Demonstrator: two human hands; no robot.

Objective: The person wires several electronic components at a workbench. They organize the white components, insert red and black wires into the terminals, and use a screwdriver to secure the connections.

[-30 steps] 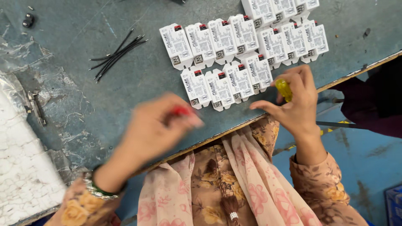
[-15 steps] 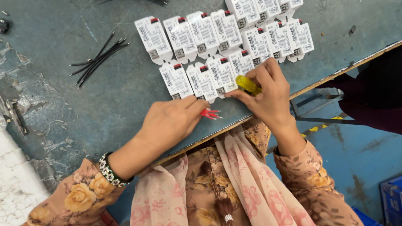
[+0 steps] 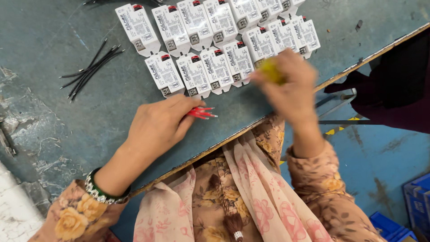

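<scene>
Left hand (image 3: 156, 127) grip pinches red wires (image 3: 202, 113), ends jutting rightward; right hand (image 3: 289, 85), blurred, grip closed on a yellow tool (image 3: 271, 71) beside white driver boxes (image 3: 217, 69).

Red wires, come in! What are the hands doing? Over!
Left hand pinching red wires on the table. Right hand blurred, gripping a yellow tool by the white boxes. Nothing between them.

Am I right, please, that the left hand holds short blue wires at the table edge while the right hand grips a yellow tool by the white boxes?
Not quite: the head view shows the wires in the left hand are red. The rest stands: the right hand grips a yellow tool by the white boxes.
</scene>
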